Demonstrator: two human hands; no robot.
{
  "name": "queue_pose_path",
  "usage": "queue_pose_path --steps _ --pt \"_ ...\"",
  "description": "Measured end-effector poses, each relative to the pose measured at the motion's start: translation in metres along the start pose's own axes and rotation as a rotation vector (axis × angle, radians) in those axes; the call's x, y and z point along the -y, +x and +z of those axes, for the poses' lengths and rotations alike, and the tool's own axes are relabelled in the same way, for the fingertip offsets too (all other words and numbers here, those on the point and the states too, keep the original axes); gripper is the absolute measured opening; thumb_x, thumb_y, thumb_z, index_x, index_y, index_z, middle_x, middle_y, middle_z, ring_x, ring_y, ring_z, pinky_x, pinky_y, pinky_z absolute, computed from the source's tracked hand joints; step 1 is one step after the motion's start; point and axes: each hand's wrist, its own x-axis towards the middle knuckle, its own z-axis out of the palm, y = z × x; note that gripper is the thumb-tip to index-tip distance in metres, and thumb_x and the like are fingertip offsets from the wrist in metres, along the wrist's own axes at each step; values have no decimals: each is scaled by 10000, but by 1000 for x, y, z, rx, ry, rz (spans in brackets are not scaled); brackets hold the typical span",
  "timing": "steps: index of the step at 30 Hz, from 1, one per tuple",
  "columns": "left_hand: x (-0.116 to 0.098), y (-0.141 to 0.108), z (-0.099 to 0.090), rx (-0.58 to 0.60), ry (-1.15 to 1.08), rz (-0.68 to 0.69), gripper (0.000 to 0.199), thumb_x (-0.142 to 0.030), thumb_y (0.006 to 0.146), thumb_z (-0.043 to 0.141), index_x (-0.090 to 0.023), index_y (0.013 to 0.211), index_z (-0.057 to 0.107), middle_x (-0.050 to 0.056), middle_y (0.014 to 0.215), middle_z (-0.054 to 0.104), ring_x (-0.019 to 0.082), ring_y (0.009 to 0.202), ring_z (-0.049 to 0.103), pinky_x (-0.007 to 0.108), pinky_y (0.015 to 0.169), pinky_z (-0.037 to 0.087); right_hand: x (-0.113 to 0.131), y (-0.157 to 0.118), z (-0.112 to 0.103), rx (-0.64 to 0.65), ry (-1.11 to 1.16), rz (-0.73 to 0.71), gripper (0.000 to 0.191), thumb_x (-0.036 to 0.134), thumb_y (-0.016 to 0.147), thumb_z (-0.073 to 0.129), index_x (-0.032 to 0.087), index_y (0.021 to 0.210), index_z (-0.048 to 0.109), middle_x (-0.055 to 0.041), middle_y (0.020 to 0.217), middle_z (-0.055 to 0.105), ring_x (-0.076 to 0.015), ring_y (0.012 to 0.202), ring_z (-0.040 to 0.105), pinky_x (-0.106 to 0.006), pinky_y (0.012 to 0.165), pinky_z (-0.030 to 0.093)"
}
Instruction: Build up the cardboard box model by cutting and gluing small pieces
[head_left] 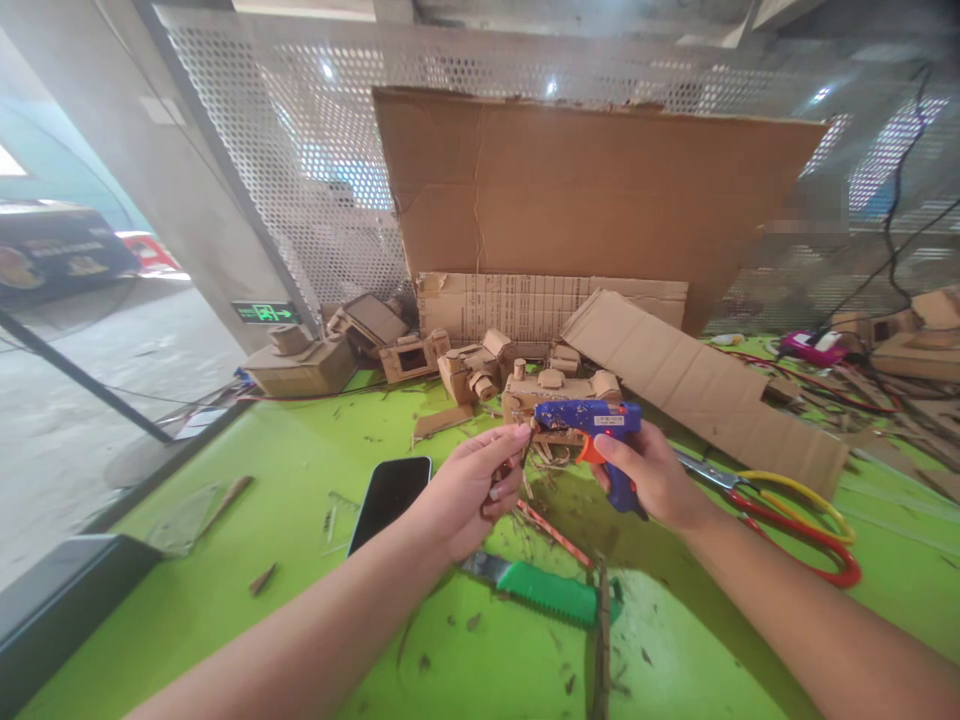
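My right hand is wrapped round the handle of a blue hot glue gun with an orange trigger. Its nozzle points left, at a small strip of cardboard pinched in the fingers of my left hand. Whether nozzle and strip touch, I cannot tell. Just behind the gun stands a small cardboard camera model, partly covered by it. Below my hands lie a green-handled knife and a red-and-white pencil-like stick.
A black phone lies left of my left hand. Scissors with red and yellow handles rest at right. Further cardboard models, a long cardboard sheet and a big upright panel stand behind. Cardboard scraps litter the green table.
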Motion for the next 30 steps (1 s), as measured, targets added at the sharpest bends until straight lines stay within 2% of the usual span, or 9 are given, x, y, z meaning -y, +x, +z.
queue_pose_path --steps 10,19,24,30 --pt "2 0 0 20 -55 -1 236 -277 876 789 -147 838 595 -79 638 422 11 435 286 135 354 183 0 0 0 18 22 3 373 523 888 775 193 881 601 17 625 622 -127 513 586 -233 463 447" --pt "-1 -1 2 6 -75 -38 291 -264 899 749 -167 742 523 -86 613 370 16 423 274 143 363 176 -4 1 -3 26 26 -7 352 510 909 761 191 915 612 24 642 622 -126 531 591 -231 476 450" --pt "-3 -2 3 -13 -102 -33 200 -235 897 720 -160 798 562 -78 626 399 22 420 284 153 358 174 -3 1 -3 24 35 4 355 508 896 779 193 909 614 25 647 626 -123 532 596 -227 477 451" --pt "-3 -1 2 -6 -87 -51 314 -246 932 697 -176 709 487 -86 584 357 23 404 274 151 359 177 -1 0 0 42 27 2 366 519 895 777 194 860 610 22 607 626 -120 512 582 -223 464 435"
